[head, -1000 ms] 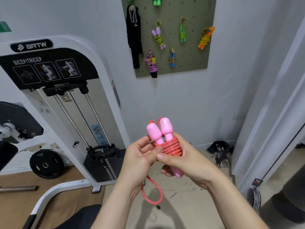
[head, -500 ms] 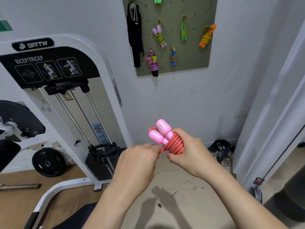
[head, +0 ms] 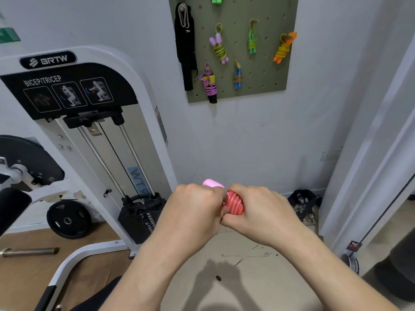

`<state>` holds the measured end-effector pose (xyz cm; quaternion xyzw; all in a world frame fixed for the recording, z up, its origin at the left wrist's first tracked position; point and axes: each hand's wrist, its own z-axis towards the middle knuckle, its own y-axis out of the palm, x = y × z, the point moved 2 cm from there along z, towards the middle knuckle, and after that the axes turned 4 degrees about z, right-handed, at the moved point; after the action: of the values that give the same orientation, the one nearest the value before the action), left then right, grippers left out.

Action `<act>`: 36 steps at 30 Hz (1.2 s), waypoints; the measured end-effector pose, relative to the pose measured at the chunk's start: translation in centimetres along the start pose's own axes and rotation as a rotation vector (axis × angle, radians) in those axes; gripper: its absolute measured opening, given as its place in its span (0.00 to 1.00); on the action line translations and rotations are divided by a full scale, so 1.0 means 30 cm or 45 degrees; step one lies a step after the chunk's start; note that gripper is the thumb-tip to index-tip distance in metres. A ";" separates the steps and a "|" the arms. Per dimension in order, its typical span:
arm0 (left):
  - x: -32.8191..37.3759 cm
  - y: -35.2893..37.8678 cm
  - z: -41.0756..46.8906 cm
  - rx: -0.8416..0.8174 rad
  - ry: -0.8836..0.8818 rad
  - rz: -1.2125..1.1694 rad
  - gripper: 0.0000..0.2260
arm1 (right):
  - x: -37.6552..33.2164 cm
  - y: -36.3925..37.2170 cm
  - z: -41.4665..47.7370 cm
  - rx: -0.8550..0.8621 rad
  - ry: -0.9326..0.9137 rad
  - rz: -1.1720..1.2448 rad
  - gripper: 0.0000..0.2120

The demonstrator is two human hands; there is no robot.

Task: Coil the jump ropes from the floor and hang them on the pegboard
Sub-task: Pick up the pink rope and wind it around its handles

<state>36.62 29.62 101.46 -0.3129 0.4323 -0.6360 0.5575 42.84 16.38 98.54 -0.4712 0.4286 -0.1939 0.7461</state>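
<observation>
Both my hands hold a pink jump rope (head: 234, 202) at chest height in front of the wall. Its red-pink cord is wound in tight coils around the pink handles. My right hand (head: 256, 212) grips the coiled bundle from the right. My left hand (head: 193, 212) is curled over the handle ends on the left, and only one pink handle tip shows above its knuckles. The olive pegboard (head: 269, 70) hangs on the wall above, with several coiled ropes on its pegs: purple-yellow, green, orange, magenta and blue.
A white BRTW bicep/tricep machine (head: 74, 135) with its weight stack stands at the left. A weight plate (head: 68, 219) and a bar (head: 29, 251) lie on the wooden floor. Black straps (head: 303, 204) lie by the wall at right, near a white frame.
The loose loop of cord that hung below my hands is gone from view. My left hand has turned over and closed on the handle ends, hiding most of them.
</observation>
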 end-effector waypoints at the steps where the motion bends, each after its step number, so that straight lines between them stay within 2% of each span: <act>1: -0.010 -0.007 0.000 -0.002 -0.014 -0.047 0.06 | 0.003 -0.003 -0.003 -0.021 0.008 0.009 0.19; 6: -0.038 -0.034 -0.003 -0.211 -0.044 -0.166 0.09 | 0.044 -0.048 0.006 -0.227 0.054 0.043 0.24; 8: -0.038 -0.035 -0.018 -0.214 -0.063 -0.200 0.08 | 0.061 -0.071 0.025 -0.270 0.080 0.121 0.23; 9: -0.037 -0.036 -0.029 -0.182 -0.092 -0.236 0.07 | 0.074 -0.081 0.033 -0.291 0.119 0.314 0.22; 12: -0.034 -0.031 -0.064 -0.043 -0.171 -0.293 0.11 | 0.107 -0.096 0.053 -0.342 0.324 1.145 0.18; 16: -0.047 0.009 -0.093 -0.077 -0.195 -0.227 0.15 | 0.130 -0.077 0.062 -0.307 0.397 1.513 0.19; 19: -0.096 0.042 -0.102 -0.148 -0.301 -0.316 0.06 | 0.117 -0.069 0.056 -0.352 0.417 1.729 0.17; 23: -0.102 0.098 -0.091 -0.396 -0.466 -0.906 0.05 | 0.087 -0.061 0.048 -0.386 0.384 1.852 0.16; 27: -0.046 0.103 -0.064 -0.325 -0.423 -1.394 0.18 | 0.056 -0.063 0.047 -0.410 0.314 1.835 0.13; 29: -0.021 0.105 -0.046 -0.232 -0.467 -1.545 0.18 | 0.046 -0.056 0.046 -0.429 0.282 1.842 0.11; 32: -0.012 0.118 -0.033 -0.086 -0.644 -1.626 0.13 | 0.055 -0.050 0.049 -0.394 0.328 1.875 0.14; 34: -0.045 0.123 -0.033 0.008 -0.681 -1.492 0.13 | 0.059 -0.048 0.048 -0.399 0.348 1.893 0.16; 36: -0.081 0.118 -0.035 0.086 -0.599 -1.235 0.12 | 0.059 -0.035 0.046 -0.415 0.355 1.911 0.16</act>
<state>37.68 32.21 98.04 -0.5923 0.0809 -0.7468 0.2915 45.09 15.39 98.92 -0.1302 0.7457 0.3707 0.5381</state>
